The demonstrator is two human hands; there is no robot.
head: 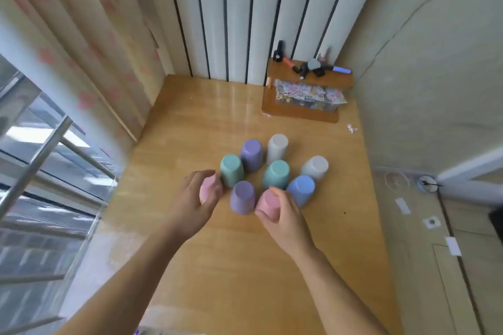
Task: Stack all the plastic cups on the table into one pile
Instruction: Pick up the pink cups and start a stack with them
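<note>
Your right hand (pixel 283 215) wraps one pink cup (pixel 268 202); left hand (pixel 197 198) cups another pink cup (pixel 204 190), grip looks closed. Both sit upside down w/ seven others on the table (pixel 245 266), none stacked yet. Next, probably: lift one, drop it square over a neighbour.

Nine upside-down pastel cups (pixel 276 173) clustered mid-table, none stacked, two pink ones hand-covered.

The light wooden table (pixel 190 122) has a glossy, smooth varnish that throws reflections at its far end. The pastel plastic cups (pixel 251 154) look matt and smooth. On the left hang a soft cloth curtain with pink flowers (pixel 89 43) and shiny metal window rails (pixel 35 163).
</note>
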